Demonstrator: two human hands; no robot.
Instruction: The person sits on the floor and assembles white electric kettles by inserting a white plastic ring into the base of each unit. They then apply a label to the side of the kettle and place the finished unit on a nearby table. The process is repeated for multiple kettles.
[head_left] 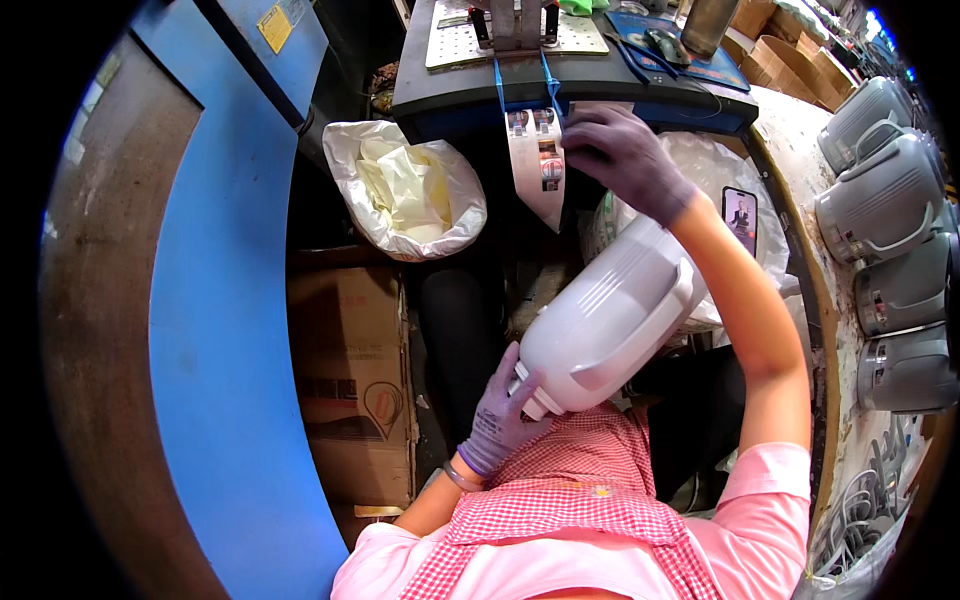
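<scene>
A cardboard box (352, 385) sat at the left, with a white lined bag (405, 190) of pale scraps above it. The gloved left hand (497, 410) cupped the base of a white kettle body (605, 320) lying tilted across the lap. The right hand (622, 155) pinched a label strip (540, 160) hanging from the dark table (450, 95). A phone (740, 217) lay beside, and grey kettles (885, 260) lined the right edge.

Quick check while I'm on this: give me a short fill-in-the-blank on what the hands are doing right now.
1. The left hand holds the white kettle body at its ____ end.
2. The right hand reaches up to the hanging strip of ____.
3. The white bag beside the bench holds pale ____ paper.
Missing words: base; labels; yellow
</scene>
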